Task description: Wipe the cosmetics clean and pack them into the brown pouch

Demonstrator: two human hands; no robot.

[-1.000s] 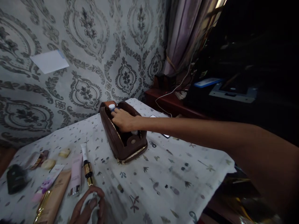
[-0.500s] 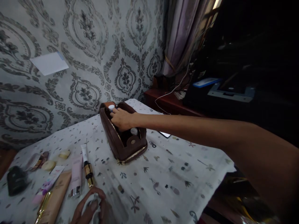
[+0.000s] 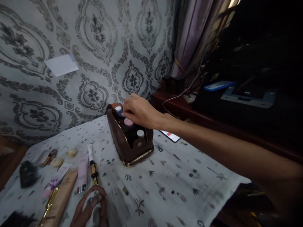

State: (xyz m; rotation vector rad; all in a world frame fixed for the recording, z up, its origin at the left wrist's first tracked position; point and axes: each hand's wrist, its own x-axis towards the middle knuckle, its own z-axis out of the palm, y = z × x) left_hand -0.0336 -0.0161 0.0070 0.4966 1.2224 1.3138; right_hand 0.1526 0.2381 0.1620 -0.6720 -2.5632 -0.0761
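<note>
A brown zip-up toiletry bag (image 3: 118, 138) stands open on the table. Inside it show a white cap (image 3: 118, 109), a dark blue item (image 3: 120, 114), a pink lid (image 3: 128, 122) and another white lid (image 3: 140, 133). Over the bag's far end is my right hand (image 3: 142, 110), knuckles up and fingers curled down by the blue item; whether they grip it is hidden. My left hand (image 3: 91, 206), low in the view, is closed around a crumpled white thing (image 3: 92, 201), perhaps a tissue. Just beyond it lies a gold-and-black tube (image 3: 94, 170).
Left of the bag lie a pink tube (image 3: 82, 173), a beige tube (image 3: 62, 195), a gold tube (image 3: 49, 201), yellow round items (image 3: 56, 162) and a dark bottle (image 3: 27, 174). A phone (image 3: 170, 135) rests right of the bag. Behind is the patterned wall (image 3: 99, 63).
My right hand has risen from inside the bag and shifted right, uncovering the pink lid and the blue item. The view has turned slightly left. My left hand still holds the white thing.
</note>
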